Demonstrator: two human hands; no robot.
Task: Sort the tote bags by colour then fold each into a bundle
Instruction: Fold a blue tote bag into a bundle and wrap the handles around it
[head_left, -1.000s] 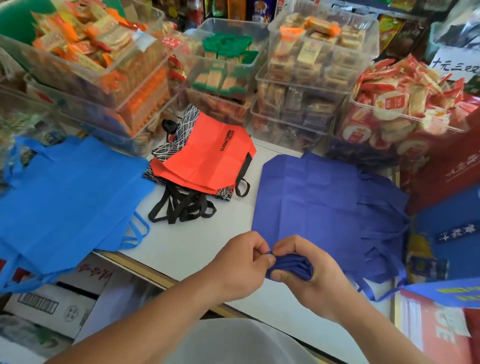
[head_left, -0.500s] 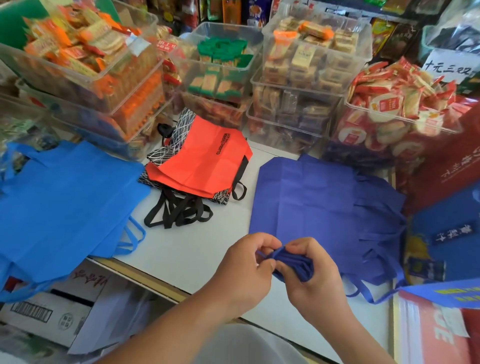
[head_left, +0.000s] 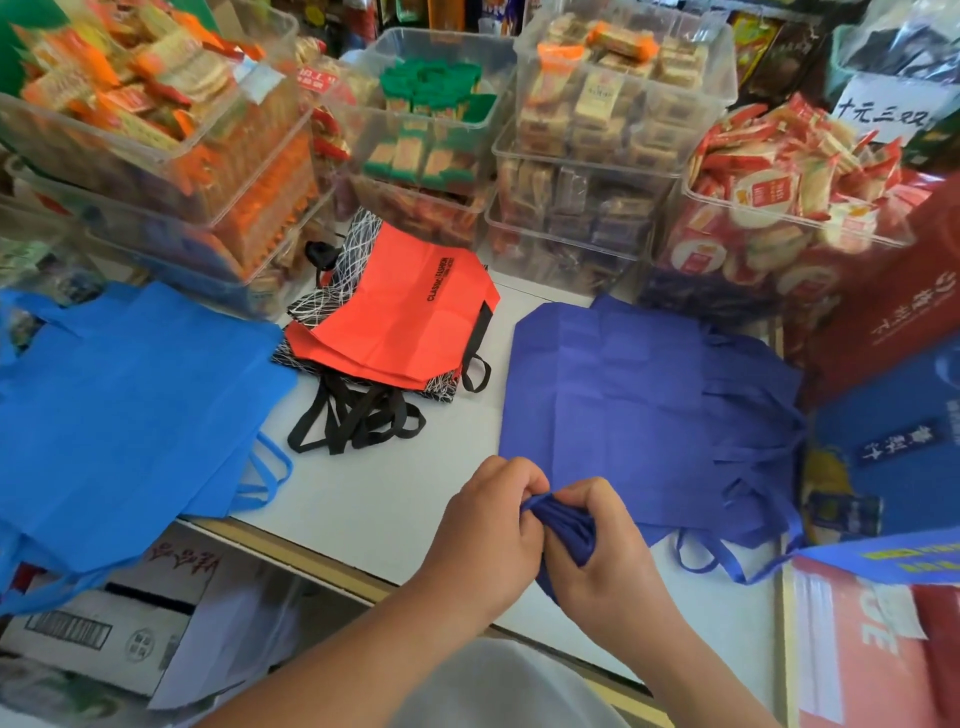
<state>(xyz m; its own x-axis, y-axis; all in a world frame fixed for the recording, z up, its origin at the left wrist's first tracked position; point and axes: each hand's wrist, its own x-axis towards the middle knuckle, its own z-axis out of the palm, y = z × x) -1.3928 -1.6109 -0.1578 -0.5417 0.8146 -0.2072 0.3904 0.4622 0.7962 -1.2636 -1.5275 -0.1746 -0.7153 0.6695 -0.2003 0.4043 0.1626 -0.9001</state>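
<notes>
The navy bundle (head_left: 563, 530) could spring open if either grip eases. The non-woven cloth looks stiff enough to fight its creases, and I judge a loose handle could slip out and undo the roll. It is a small, tight, dark-blue wad, wrinkled on top, squeezed between my left grip (head_left: 488, 530) and right grip (head_left: 610, 564), both clenched round it, above the white surface (head_left: 374, 493), just in front of the navy pile (head_left: 623, 395). Left of that pile lie the orange bags (head_left: 405, 317), and farther left the light-blue pile (head_left: 130, 415).
</notes>
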